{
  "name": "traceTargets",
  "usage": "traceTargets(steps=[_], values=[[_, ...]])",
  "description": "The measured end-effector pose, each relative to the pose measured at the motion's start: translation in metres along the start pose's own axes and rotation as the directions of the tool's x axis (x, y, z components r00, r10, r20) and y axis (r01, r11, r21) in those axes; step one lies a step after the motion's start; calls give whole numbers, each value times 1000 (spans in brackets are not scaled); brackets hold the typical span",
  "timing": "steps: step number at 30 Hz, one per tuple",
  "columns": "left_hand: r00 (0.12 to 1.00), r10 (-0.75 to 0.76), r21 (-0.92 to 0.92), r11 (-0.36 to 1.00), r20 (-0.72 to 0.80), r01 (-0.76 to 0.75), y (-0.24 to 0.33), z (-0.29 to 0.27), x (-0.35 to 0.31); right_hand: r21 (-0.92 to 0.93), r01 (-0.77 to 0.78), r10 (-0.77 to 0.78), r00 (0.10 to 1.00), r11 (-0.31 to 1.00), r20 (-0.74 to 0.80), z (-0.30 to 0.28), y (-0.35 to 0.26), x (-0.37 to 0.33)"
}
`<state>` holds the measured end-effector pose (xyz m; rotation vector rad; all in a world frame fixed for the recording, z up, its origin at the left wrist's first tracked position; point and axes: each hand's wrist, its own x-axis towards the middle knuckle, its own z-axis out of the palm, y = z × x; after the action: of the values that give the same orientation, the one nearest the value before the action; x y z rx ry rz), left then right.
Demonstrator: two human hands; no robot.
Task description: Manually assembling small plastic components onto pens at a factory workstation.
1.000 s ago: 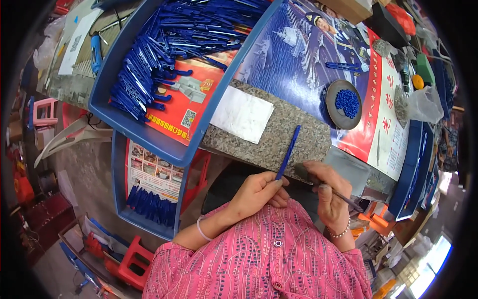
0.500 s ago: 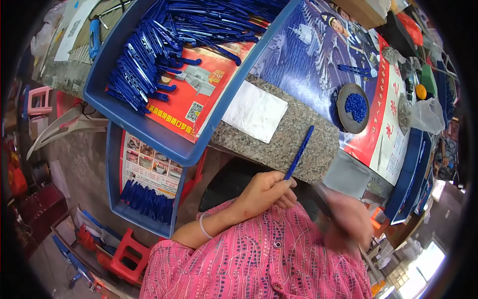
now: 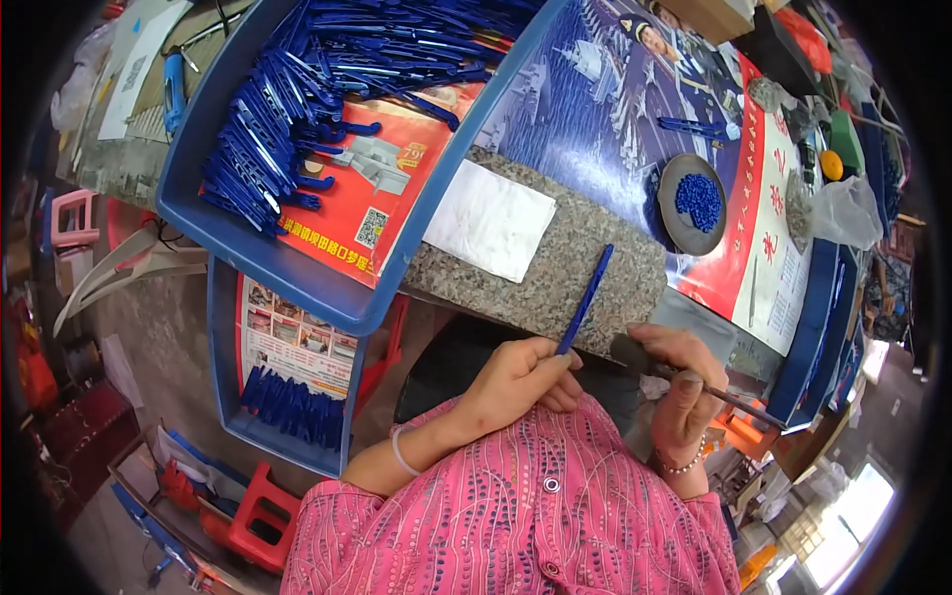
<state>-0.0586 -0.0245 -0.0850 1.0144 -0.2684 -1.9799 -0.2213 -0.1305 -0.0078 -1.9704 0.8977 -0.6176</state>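
My left hand (image 3: 535,382) is closed on the lower end of a slim blue strip (image 3: 589,296). The strip points up and away over the speckled stone edge of the bench (image 3: 516,302). My right hand (image 3: 684,382) grips a dark tool (image 3: 627,353) with a rounded, dark end and a thin rod reaching out to the right. Its exact kind I cannot make out. The tool's rounded end lies close to the bench edge, right of the blue strip and apart from it. A folded white cloth (image 3: 491,220) rests on the stone beyond my left hand.
A large blue tray (image 3: 273,283) holds many slim blue pieces with hooked ends. Below it, a second blue tray (image 3: 223,367) holds a row of similar pieces. A round dish (image 3: 672,223) of small blue bits stands on a poster (image 3: 555,114). A red stool (image 3: 263,516) is lower left.
My right hand, blurred before, has moved up and turned, bringing the dark tool from a steep slant to a flatter one. My left hand still holds the blue strip. The view has shifted slightly.
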Motion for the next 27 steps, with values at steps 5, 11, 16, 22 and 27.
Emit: traceTargets(steps=[5, 11, 16, 22, 27], values=[[998, -17, 1, 1000, 66, 17, 3, -1, -2, 4, -103, 103, 991, 995, -88, -3, 6, -11], [972, -85, 60, 995, 219, 74, 21, 11, -15, 480, -461, 469, 876, 747, 111, 13, 9, -9], [989, -29, 160, 987, 147, 5, 16, 32, -19, 653, -556, 527, 806, 514, 270, 17, 15, -10], [976, 200, 279, 936, 86, -216, 6, 41, -14, 460, -502, 492, 857, 733, 152, 8, 21, -20], [991, 116, 262, 961, -70, -94, -7, 32, -1, 255, -172, 207, 971, 951, -119, -5, 21, -29]])
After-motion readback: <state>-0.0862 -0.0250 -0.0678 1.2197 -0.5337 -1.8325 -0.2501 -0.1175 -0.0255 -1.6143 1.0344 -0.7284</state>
